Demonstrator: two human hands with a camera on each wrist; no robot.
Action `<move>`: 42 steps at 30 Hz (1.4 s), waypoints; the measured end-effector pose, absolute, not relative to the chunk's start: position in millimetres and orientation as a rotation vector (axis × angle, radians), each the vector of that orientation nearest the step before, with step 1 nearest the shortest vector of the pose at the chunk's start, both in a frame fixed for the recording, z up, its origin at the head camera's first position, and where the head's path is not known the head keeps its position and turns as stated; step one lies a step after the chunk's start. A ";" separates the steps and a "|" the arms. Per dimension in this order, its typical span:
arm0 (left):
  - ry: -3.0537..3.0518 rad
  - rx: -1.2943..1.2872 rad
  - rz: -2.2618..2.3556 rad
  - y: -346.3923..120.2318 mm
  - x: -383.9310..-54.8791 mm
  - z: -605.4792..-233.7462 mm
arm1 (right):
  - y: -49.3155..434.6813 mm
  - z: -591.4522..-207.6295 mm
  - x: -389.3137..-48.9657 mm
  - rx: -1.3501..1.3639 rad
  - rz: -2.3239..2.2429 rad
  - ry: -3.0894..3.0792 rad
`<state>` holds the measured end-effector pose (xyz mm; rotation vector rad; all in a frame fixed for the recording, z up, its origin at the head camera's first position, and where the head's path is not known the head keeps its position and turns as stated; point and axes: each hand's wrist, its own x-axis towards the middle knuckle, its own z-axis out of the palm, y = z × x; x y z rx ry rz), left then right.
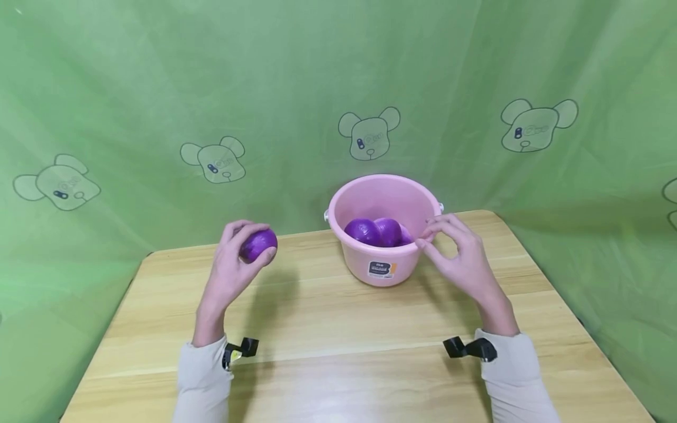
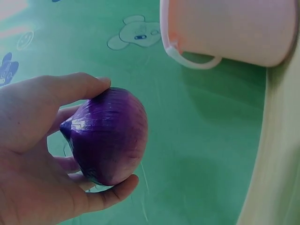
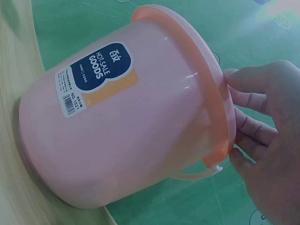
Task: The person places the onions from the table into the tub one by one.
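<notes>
My left hand (image 1: 231,271) grips a purple onion (image 1: 259,244) above the left part of the table. In the left wrist view, thumb and fingers curl round the sides of the onion (image 2: 112,136), and its pointed end faces the palm. A pink bucket (image 1: 355,261) stands upright near the back edge, several purple onions (image 1: 362,231) inside it. At the bucket's right rim, my right hand (image 1: 468,264) pinches the edge between thumb and fingers. Close up in the right wrist view, the fingertips of the right hand (image 3: 267,122) meet the rim of the bucket (image 3: 117,136).
The wooden table (image 1: 328,329) has its back edge close to a green curtain (image 1: 296,76) printed with bear faces. A label (image 3: 93,77) is stuck on the bucket's front. The white bucket handle (image 3: 197,175) hangs down behind.
</notes>
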<state>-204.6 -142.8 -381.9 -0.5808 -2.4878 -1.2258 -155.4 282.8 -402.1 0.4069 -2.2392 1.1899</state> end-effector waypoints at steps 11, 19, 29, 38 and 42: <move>-2.404 -0.611 -1.322 -122.8 -207.6 -372.1 | 281.7 -399.2 -156.2 0.422 1.176 -2.237; -2.245 -0.645 -1.454 -104.0 -209.0 -359.8 | 281.8 -397.1 -158.4 0.432 1.182 -2.228; -2.191 -0.731 -1.566 -70.8 -214.0 -348.3 | 282.3 -397.2 -156.5 0.392 1.193 -2.245; -2.084 -0.737 -1.776 -42.9 -218.2 -344.2 | 282.2 -400.5 -159.2 0.437 1.178 -2.224; -2.068 -0.750 -1.795 -31.3 -222.2 -341.8 | 282.4 -398.8 -158.1 0.415 1.174 -2.236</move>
